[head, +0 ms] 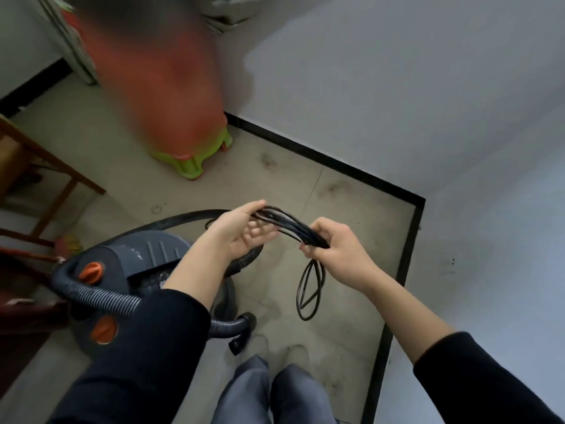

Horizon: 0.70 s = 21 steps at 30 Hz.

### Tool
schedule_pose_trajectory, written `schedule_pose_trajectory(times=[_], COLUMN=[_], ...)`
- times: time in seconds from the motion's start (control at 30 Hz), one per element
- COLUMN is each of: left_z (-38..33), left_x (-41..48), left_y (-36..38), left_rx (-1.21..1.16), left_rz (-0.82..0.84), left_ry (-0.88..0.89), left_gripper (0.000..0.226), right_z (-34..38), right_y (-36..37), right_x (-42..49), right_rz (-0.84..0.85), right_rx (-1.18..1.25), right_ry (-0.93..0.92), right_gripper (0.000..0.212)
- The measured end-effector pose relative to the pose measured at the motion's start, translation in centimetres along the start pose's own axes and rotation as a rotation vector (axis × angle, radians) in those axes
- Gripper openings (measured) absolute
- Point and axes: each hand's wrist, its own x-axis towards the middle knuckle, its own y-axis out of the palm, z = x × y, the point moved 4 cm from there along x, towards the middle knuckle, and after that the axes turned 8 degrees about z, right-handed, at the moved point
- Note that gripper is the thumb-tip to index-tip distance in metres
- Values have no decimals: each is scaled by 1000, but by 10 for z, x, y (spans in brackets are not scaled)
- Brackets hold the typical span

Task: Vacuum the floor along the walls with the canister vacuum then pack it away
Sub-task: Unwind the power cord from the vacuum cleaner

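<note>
Risk: power cord (287,227) coil sits just right of canister vacuum (143,267), left hand (241,232) pinching one end, right hand (334,249) fisted round the other. Loose pinch could let loops spring apart; dangling loop may snag.

Both arms are held out in front of the body, the forearms bared and the dark sleeves pushed back toward the elbows. The left hand (241,232) is turned palm up, its fingers loosely curled, and one end of a bundled cord (287,223) is pinched between its thumb and fingertips. The right hand (334,250) is closed in a fist round the other end of the bundle, the wrist bent slightly inward. The two hands are near each other at about one height. Legs in grey trousers are seen below.
</note>
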Motion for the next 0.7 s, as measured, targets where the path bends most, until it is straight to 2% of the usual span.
schedule_pose_trajectory(times=[0.07, 0.27, 0.43, 0.57, 0.7], left_z=[-13, -40, -44, -62, -63], left_x=[1, 9, 29, 31, 24], left_y=[-7, -26, -46, -42, -34], left_rx=[-38, -349, -259, -234, -155], left_rz=[-7, -63, -86, 8, 67], left_ry=[18, 114, 111, 210, 194], left_gripper=[20, 20, 19, 13, 11], right_z=[8, 29, 24, 29, 35], right_y=[3, 29, 47, 36, 23], right_x=[13, 53, 70, 70, 55], right_rz=[-21, 26, 42, 10, 57], right_rx=[14, 37, -6, 66, 91], right_ry=[3, 7, 66, 31, -12], right_gripper=[19, 25, 18, 21, 14])
